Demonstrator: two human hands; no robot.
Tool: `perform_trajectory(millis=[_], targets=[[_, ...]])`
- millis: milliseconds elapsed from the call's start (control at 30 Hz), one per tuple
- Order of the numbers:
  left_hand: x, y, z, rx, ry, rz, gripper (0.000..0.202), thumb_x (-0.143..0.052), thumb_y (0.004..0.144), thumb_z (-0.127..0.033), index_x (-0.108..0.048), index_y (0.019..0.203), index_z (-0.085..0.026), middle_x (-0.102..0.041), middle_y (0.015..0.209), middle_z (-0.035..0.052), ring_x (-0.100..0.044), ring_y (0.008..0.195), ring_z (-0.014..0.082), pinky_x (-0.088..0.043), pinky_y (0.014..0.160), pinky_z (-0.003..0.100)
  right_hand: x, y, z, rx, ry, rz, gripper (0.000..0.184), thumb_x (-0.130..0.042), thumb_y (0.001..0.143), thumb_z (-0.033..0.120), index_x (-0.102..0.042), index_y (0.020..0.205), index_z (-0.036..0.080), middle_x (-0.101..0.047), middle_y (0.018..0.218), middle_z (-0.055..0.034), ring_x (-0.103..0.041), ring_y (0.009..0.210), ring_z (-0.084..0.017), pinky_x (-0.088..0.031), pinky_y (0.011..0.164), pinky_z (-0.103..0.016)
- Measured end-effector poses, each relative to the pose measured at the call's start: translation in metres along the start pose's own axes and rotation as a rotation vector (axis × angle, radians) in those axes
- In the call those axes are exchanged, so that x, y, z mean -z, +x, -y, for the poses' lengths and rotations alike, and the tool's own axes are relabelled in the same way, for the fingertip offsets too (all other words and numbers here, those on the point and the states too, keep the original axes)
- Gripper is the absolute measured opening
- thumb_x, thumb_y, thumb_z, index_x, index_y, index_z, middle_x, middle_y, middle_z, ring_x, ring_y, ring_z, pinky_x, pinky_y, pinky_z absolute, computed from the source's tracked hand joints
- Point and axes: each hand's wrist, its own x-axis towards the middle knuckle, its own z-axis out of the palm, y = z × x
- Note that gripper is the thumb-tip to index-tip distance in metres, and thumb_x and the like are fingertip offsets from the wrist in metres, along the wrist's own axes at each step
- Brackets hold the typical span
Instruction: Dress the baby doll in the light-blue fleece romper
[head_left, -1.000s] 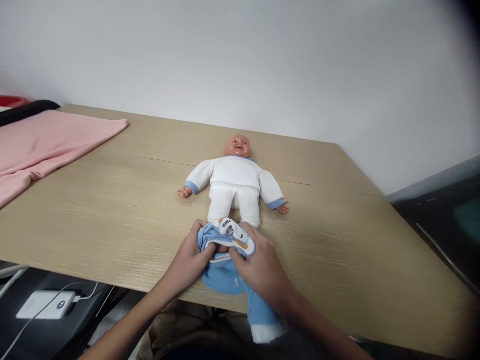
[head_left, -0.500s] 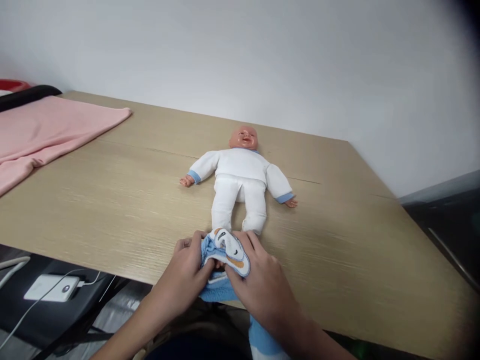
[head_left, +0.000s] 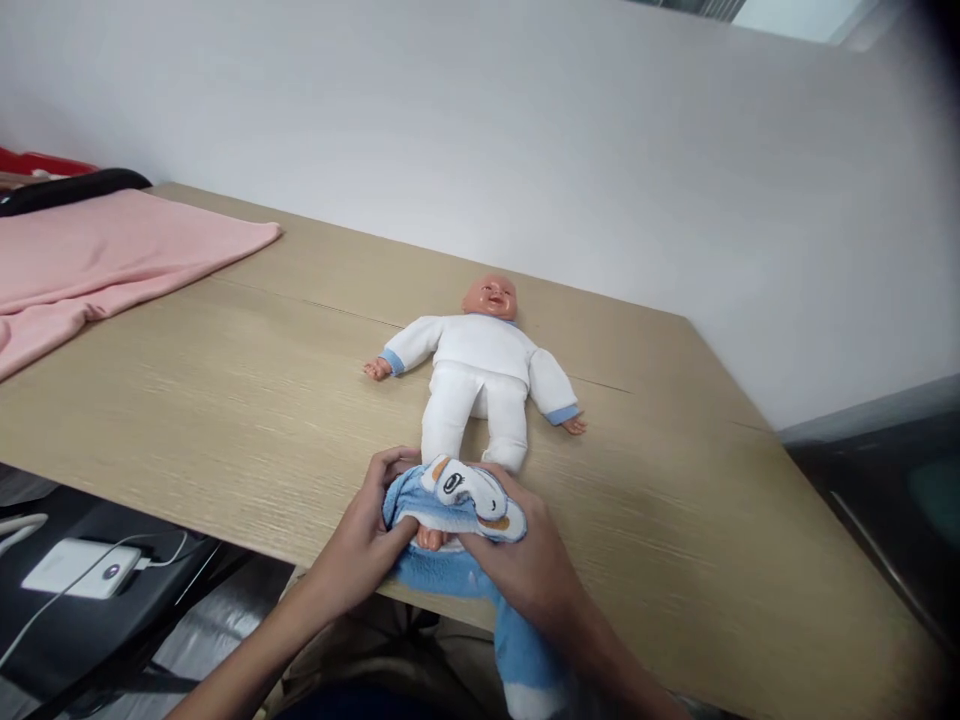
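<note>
A baby doll in a white top with blue cuffs lies on its back, head toward the wall. Its feet are toward me at the table's near edge. Blue-and-white terry doll trousers, with an animal-face patch, are bunched around one foot, whose toes show in the opening. My left hand grips the fabric on the left side, thumb at the opening. My right hand holds it on the right, thumb inward. One blue leg of the garment hangs over the table edge.
A pink cloth covers the table's left part, with a black object and a red container behind it. Below the left edge, a white power bank with cables lies on a black seat. The wall stands behind the table.
My hands have spread the garment's opening wider, and the doll's toes now show more clearly in it. The view has shifted slightly.
</note>
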Motion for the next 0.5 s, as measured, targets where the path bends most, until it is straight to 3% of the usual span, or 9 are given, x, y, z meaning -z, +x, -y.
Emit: perform_trajectory(millis=[100, 267, 400, 500], targets=[[0.005, 0.005, -0.002, -0.029, 0.053, 0.037, 0.051, -0.065, 0.097, -0.019, -0.064, 0.148, -0.025, -0.074, 0.148, 0.0103, -0.069, 0.137, 0.0313, -0.052, 0.120, 0.044, 0.005, 0.005, 0.001, 0.074, -0.001, -0.013, 0.034, -0.080, 0.083, 0.020, -0.078, 0.116, 0.024, -0.086, 0.105, -0.0038, -0.080, 0.092, -0.026, -0.065, 0.086, -0.036], [0.024, 0.027, -0.014, -0.150, 0.129, 0.135, 0.020, -0.066, 0.102, -0.027, -0.075, 0.119, -0.022, -0.080, 0.118, 0.0081, -0.073, 0.110, 0.0284, -0.057, 0.103, 0.040, 0.017, 0.021, -0.006, 0.178, -0.077, -0.057, 0.024, -0.085, 0.081, 0.024, -0.077, 0.104, 0.023, -0.084, 0.099, -0.0044, -0.078, 0.089, -0.026, -0.064, 0.084, -0.038], [0.046, 0.062, -0.028, -0.202, 0.149, 0.300, 0.017, -0.072, 0.104, -0.036, -0.079, 0.111, -0.023, -0.079, 0.116, 0.0086, -0.073, 0.110, 0.0286, -0.058, 0.104, 0.040, 0.032, 0.043, -0.008, 0.182, -0.028, 0.073, 0.026, -0.088, 0.084, 0.028, -0.079, 0.108, 0.022, -0.086, 0.099, -0.0059, -0.080, 0.088, -0.027, -0.066, 0.083, -0.039], [0.058, 0.092, -0.035, -0.127, 0.086, 0.494, 0.032, -0.089, 0.092, -0.041, -0.083, 0.118, -0.023, -0.080, 0.127, 0.0098, -0.074, 0.118, 0.0318, -0.060, 0.107, 0.042, 0.045, 0.061, -0.001, 0.211, 0.006, 0.249, 0.022, -0.084, 0.089, 0.029, -0.082, 0.109, 0.021, -0.086, 0.102, -0.0039, -0.082, 0.094, -0.027, -0.065, 0.088, -0.037]])
